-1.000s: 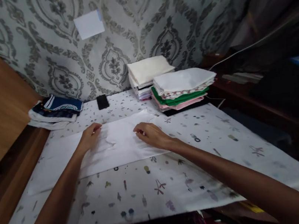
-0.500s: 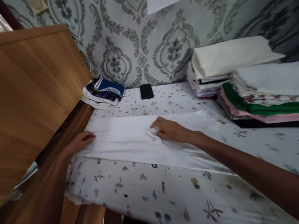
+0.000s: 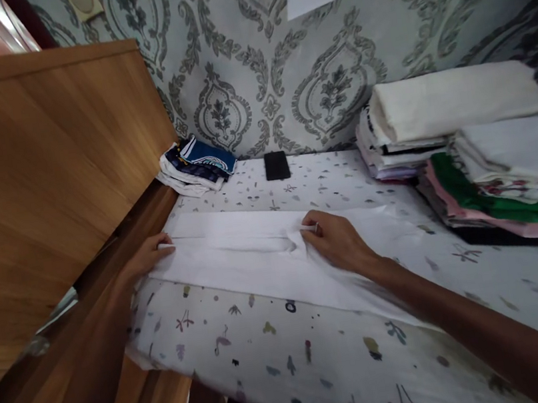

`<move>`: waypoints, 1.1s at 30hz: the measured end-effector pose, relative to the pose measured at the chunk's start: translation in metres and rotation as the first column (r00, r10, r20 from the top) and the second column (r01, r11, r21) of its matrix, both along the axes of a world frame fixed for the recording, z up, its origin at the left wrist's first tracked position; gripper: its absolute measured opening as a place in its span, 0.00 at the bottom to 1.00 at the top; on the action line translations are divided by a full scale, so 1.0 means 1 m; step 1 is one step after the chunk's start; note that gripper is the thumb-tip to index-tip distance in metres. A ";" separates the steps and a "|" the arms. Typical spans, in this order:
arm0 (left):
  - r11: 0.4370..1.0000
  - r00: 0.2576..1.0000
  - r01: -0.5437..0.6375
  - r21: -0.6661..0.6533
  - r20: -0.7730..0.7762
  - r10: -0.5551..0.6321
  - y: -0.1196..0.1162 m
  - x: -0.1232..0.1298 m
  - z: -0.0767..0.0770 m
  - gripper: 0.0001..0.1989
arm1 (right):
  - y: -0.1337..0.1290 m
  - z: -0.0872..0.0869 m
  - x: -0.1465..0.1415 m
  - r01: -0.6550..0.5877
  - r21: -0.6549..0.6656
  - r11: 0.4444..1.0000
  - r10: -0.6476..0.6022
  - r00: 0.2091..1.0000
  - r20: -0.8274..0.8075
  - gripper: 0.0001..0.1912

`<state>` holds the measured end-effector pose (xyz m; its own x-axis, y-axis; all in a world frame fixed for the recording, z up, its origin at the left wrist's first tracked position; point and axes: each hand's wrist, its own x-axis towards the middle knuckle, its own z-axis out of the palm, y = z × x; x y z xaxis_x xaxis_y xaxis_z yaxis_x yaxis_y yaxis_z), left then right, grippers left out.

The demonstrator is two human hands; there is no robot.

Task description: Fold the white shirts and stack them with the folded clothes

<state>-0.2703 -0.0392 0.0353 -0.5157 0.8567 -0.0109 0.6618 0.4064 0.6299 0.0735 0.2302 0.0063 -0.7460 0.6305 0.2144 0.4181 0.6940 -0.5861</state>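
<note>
A long white cloth (image 3: 238, 266) lies folded lengthwise across the patterned bedsheet (image 3: 269, 336). At its left end, my left hand (image 3: 153, 254) pinches the cloth edge between thumb and fingers. My right hand (image 3: 334, 239) is closed on the upper layer further right, with a bit of white fabric showing between thumb and forefinger. Small wrinkles run in the cloth just left of the right hand. The right part of the cloth passes partly beneath my right forearm.
A wooden headboard (image 3: 49, 153) rises at the left. Against the patterned wall sit a small folded pile with a blue top piece (image 3: 206, 157) and a black flat object (image 3: 276, 166). Stacks of folded fabric, one topped by a cream cloth (image 3: 456, 99), stand at the right.
My right hand has shifted right along the cloth, with fabric pinched in its fingers. My left hand stays at the left end. The camera view has turned slightly left.
</note>
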 end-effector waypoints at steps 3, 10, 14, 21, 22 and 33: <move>0.999 0.997 -0.049 0.016 -0.060 0.050 0.000 -0.004 -0.008 0.17 | 0.003 -0.009 -0.002 -0.011 0.047 0.999 0.009 0.999 0.041 0.07; 0.985 0.985 -0.166 0.040 0.051 0.164 -0.020 0.003 -0.014 0.26 | 0.002 -0.012 0.000 0.055 0.185 0.981 -0.060 0.998 0.023 0.09; 0.962 0.953 -0.273 0.015 -0.137 0.272 -0.027 0.011 -0.018 0.25 | -0.005 -0.011 -0.003 0.016 0.361 0.933 -0.069 0.988 0.135 0.13; 0.986 0.888 -0.131 0.101 -0.430 0.162 -0.025 0.036 -0.012 0.20 | -0.001 -0.005 0.017 0.099 0.260 0.961 -0.092 0.995 -0.041 0.19; 0.988 0.890 -0.107 0.115 -0.432 0.146 -0.020 0.042 -0.011 0.20 | 0.002 -0.005 0.025 0.123 0.243 0.962 -0.112 0.992 -0.059 0.19; 0.930 0.922 0.361 0.070 -0.173 -0.345 0.128 0.159 -0.009 0.15 | 0.000 -0.009 0.085 0.308 0.182 0.934 -0.345 0.908 0.237 0.12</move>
